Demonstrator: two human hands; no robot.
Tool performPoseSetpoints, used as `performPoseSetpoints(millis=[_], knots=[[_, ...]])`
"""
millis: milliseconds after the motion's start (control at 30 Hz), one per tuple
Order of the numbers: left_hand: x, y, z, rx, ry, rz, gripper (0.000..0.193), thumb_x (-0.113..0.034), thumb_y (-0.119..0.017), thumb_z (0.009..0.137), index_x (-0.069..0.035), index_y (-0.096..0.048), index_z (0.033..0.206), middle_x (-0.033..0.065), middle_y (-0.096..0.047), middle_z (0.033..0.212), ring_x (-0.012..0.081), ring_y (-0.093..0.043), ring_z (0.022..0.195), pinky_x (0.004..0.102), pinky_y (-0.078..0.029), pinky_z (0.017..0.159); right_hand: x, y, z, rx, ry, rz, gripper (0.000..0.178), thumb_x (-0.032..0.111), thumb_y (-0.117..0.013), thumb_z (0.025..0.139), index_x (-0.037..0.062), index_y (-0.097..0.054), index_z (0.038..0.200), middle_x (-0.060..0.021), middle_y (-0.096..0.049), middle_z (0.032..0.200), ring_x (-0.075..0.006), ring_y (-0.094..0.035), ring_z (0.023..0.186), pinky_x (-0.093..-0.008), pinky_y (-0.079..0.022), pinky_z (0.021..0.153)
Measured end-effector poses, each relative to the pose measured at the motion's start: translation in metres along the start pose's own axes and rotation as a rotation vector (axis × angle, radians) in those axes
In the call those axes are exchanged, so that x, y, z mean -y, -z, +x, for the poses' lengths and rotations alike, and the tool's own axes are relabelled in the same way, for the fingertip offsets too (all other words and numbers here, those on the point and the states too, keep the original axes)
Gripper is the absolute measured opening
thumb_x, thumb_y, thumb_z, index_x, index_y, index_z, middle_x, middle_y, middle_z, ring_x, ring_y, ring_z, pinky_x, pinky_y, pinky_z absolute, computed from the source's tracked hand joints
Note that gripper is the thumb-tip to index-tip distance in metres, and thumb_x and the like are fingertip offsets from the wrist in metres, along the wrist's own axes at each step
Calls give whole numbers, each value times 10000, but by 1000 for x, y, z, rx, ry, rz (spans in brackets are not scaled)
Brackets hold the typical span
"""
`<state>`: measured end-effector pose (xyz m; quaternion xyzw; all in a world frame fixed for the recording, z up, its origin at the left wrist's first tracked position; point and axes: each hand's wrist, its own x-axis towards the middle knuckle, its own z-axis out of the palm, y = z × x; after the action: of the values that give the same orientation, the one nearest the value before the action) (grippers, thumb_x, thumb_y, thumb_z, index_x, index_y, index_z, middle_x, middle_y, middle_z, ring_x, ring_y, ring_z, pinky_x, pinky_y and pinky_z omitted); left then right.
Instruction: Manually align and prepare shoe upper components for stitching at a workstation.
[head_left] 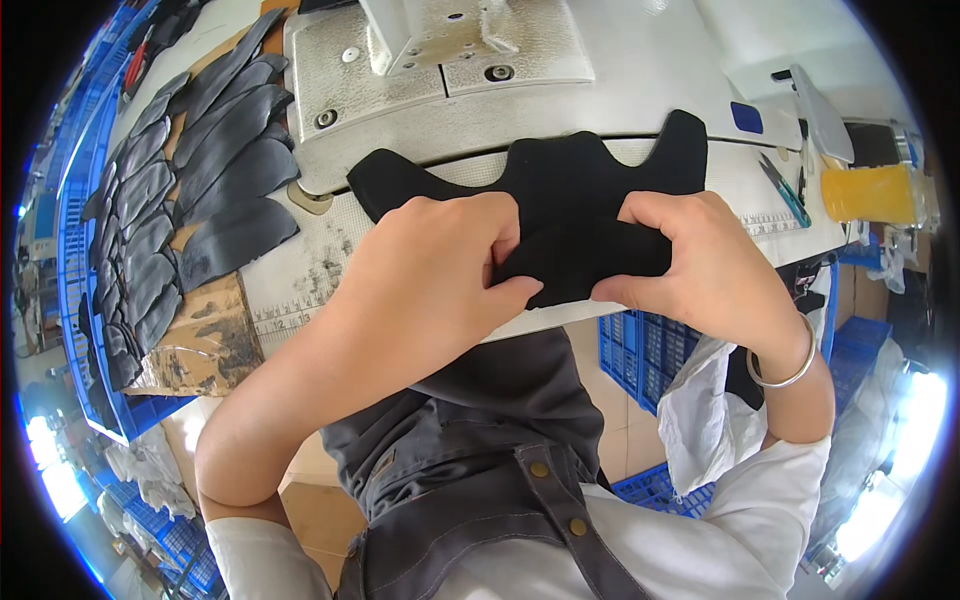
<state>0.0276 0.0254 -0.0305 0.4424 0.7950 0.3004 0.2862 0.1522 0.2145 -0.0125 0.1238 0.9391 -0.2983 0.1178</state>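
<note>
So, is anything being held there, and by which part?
A black piece, held at its near end: the left hand grips its left side, the right hand its right side.

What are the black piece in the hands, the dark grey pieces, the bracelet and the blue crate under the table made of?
Black piece: probably fabric, maybe foam-backed; it looks matte and soft.
Dark grey pieces: perhaps leather or imitation; thin, slightly shiny sheets.
Bracelet: likely metal; silvery and shiny.
Blue crate: probably plastic; evenly blue, with lattice sides.
</note>
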Motion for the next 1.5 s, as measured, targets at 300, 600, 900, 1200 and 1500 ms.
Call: performPoseSetpoints(millis=[300,600,900,1200,1500], knots=[[7,14,-1,62,-59,115,276,-216,-745,752,-12,-582,663,104,-580,561,270,-569,521,350,-407,495,10,4,4,-14,16,-157,452,270,-799,616,-62,-649,885,-245,-617,731,-407,-601,735,-419,-476,694],[11,21,1,133,-76,68,242,-212,-733,776,-1,-629,719,113,-620,613,271,-621,584,343,-455,538,13,2,5,-39,23,-163,423,225,-808,596,-71,-628,840,-254,-615,773,-425,-582,757,-435,-448,673],[14,15,-3,68,-132,189,209,-203,-725,778,-22,-635,727,108,-628,626,293,-628,617,364,-471,558,17,3,8,10,-6,-93,401,188,-804,591,-94,-601,792,-260,-579,699,-425,-576,652,-403,-437,577],[-9,15,-25,-83,-91,600,373,-308,-731,768,-21,-502,703,101,-621,692,306,-625,682,395,-447,549,0,-4,2,-137,128,-237,424,274,-800,623,-35,-638,864,-204,-622,697,-393,-596,733,-434,-481,681],[-5,-64,-33,-183,-378,622,889,-449,-692,629,-15,-452,1366,125,-396,1463,267,-377,1355,435,-273,1109,-10,8,1,-58,108,-211,374,247,-805,650,-5,-564,785,-148,-559,641,-294,-525,586,-353,-429,573]])
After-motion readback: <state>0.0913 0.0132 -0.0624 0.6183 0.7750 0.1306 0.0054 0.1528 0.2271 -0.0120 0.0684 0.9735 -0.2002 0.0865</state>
